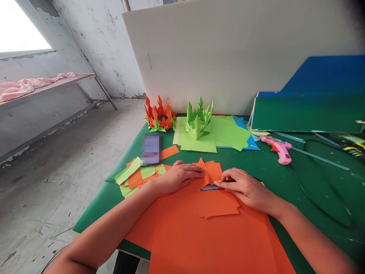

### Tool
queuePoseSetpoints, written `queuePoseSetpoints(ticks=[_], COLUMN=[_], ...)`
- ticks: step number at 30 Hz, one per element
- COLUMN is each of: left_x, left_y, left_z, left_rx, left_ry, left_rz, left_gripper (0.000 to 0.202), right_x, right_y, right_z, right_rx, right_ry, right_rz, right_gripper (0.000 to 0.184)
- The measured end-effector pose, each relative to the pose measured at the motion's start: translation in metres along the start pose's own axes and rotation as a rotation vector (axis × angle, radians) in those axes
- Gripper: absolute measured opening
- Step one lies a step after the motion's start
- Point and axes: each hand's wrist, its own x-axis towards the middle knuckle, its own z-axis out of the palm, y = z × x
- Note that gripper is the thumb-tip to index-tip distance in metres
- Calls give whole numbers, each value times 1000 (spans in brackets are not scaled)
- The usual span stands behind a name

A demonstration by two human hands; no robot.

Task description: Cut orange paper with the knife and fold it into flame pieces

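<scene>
My left hand (178, 177) lies flat, fingers stretched out, pressing on a stack of small orange paper squares (218, 203). My right hand (245, 186) is closed around a utility knife (212, 187), whose grey blade points left toward my left fingertips and rests on the orange paper. Both hands sit over a large orange paper sheet (205, 243) spread on the green table (285, 179).
Orange origami crown (159, 114) and green origami crown (199, 118) stand at the back on light green sheets (225, 133). A phone (151, 149) and cut paper scraps (137, 175) lie left. A pink glue gun (278, 148) lies right. Green and blue boards (308, 110) lean behind.
</scene>
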Motion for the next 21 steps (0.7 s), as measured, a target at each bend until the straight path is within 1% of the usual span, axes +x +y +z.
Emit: queuePoseSetpoints(ticks=[5, 11, 16, 21], left_x=[0, 0, 2, 3], left_y=[1, -2, -4, -5], left_z=[-1, -4, -8, -8], left_rx=[-11, -11, -15, -27], left_ry=[4, -19, -22, -16], left_rz=[5, 15, 41, 38], left_gripper=[39, 42, 41, 41], right_x=[0, 2, 6, 10], right_y=[-1, -9, -15, -19], right_z=[-1, -4, -2, -2], right_rx=[16, 9, 41, 50], right_ry=[-8, -14, -20, -33], right_rz=[-3, 38, 9, 0], right_gripper=[43, 42, 44, 43])
